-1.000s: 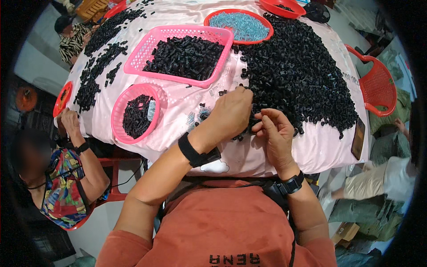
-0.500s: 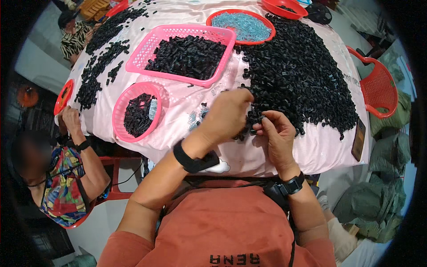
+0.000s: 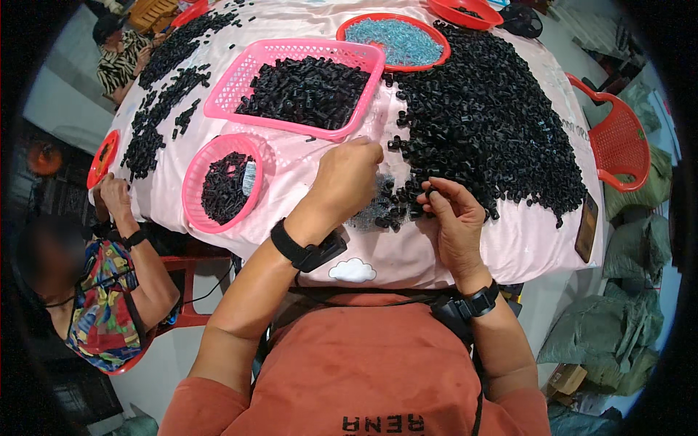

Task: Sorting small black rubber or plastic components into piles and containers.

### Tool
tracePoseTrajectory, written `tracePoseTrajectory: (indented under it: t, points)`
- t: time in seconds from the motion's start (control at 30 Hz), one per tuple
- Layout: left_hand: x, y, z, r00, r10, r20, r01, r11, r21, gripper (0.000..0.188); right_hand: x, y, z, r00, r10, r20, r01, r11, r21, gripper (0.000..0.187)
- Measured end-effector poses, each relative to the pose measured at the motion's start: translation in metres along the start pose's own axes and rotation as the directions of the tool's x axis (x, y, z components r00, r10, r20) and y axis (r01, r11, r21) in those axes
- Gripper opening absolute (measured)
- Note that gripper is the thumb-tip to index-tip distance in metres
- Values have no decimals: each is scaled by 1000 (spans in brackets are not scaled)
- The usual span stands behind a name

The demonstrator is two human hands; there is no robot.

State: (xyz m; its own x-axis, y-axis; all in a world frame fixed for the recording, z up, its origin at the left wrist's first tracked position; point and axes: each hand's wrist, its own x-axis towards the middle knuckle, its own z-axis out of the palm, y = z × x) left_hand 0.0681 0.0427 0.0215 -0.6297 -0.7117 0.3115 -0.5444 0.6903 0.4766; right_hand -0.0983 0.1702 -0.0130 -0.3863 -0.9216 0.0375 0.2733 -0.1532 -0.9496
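My left hand (image 3: 343, 185) is closed above the tablecloth, just left of the black pile; whatever its fingers may hold is hidden. My right hand (image 3: 458, 225) pinches a small black plastic piece (image 3: 432, 193) between thumb and forefinger at the near edge of the pile. A large heap of small black plastic pieces (image 3: 487, 109) spreads over the right side of the table. Beside my left hand lies a little patch of small clear pieces (image 3: 369, 212), with several loose black ones next to it.
A pink rectangular basket (image 3: 218, 104) and a pink round basket (image 3: 193, 185) hold black pieces. A red round tray (image 3: 342, 30) holds clear bluish pieces. A phone (image 3: 586, 231) lies at the right table edge, near a red chair (image 3: 622, 138). Another person's hand (image 3: 115, 195) is at the left edge.
My left hand has moved left, away from my right hand, uncovering the clear pieces beside the pile. My right hand stays in nearly the same place with its fingers pinched.
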Motion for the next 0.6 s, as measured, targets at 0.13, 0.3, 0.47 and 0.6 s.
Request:
tracePoseTrajectory:
  t: [0.13, 0.3, 0.47, 0.6]
  points:
    - [6, -1, 10, 1000, -16, -22, 17, 998, 62, 10, -1, -2, 1, 1000, -12, -2, 12, 998, -58, 25]
    - [11, -1, 17, 999, -24, 39, 19, 993, 120, 8, -1, 1, 2, 999, -42, -26, 41, 998, -40, 26]
    - [13, 0, 20, 998, -16, 53, 10, 994, 110, 7, -1, -1, 1, 1000, 2, 11, -1, 997, -76, 22]
    - [11, 2, 19, 997, 51, -58, -49, 998, 44, 10, -2, -4, 4, 999, 45, 16, -45, 999, 6, 22]
